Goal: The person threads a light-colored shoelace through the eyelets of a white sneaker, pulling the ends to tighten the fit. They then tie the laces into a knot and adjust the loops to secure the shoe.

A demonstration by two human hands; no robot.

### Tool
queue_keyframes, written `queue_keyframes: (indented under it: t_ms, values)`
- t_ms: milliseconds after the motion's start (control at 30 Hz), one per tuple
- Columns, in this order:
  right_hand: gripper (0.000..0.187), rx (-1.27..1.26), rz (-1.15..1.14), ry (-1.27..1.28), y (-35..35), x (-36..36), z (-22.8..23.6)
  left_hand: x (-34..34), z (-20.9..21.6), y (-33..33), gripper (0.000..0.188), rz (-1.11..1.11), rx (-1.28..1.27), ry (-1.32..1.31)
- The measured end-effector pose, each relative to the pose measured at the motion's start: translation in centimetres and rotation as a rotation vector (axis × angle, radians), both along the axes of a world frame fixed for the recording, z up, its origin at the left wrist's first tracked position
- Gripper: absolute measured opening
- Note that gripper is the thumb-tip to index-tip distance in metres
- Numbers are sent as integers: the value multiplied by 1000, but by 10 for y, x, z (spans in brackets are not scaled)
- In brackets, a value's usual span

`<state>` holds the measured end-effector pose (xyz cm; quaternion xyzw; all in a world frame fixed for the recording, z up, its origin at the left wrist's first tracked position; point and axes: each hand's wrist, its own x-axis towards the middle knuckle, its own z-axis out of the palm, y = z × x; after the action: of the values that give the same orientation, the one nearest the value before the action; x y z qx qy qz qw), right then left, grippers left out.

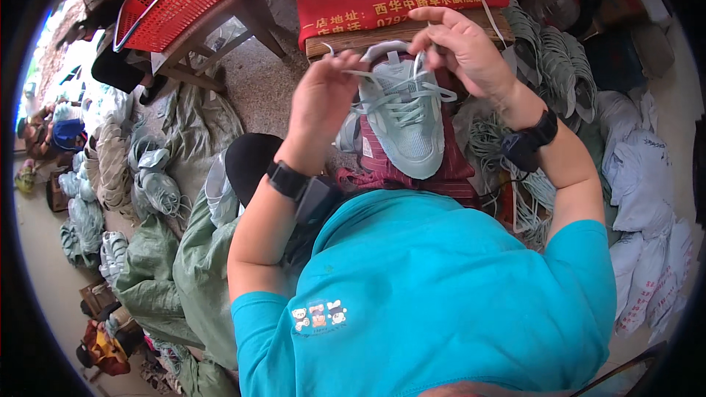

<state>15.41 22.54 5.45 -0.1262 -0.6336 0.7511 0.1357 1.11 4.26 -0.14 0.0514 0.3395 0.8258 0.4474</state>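
Observation:
A pale mint-grey sneaker (406,129) lies in front of me, its toe pointing toward my body. White shoelaces (441,91) cross its tongue, with loose ends rising on both sides. At the shoe's left, my left hand (323,92) is closed with its fingertips pinching one shoelace end. Opposite it, my right hand (465,51) pinches the other lace near the collar, its outer fingers lifted and spread. Under the shoe is a dark red striped cloth (460,169). Part of another pale shoe (348,134) shows beside it on the left.
A wooden bench edge (334,45) with a red printed cloth (353,7) stands just beyond the shoe. At the far left, a red plastic basket (165,7) sits on a wooden stool (243,18). Bundled shoelaces (489,140), green sacks (158,261) and white bags (640,184) surround me.

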Motion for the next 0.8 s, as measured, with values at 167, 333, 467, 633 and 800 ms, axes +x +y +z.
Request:
queue_keyframes:
  t_ms: [167,333,467,633,800]
  values:
    - [27,516,-175,-211,32,29,-18,-38,-26,-36,20,37,-88,-12]
    - [12,1173,-266,-344,39,35,-14,-32,-25,-56,26,-29,-433,543]
    - [12,669,-64,-291,51,43,-13,-43,-28,-69,27,-89,-542,738]
    - [9,615,112,-321,0,23,-7,-14,-26,-42,25,-126,-476,890]
    - [9,842,117,-382,-4,19,-5,6,-31,-28,26,-258,-397,841]
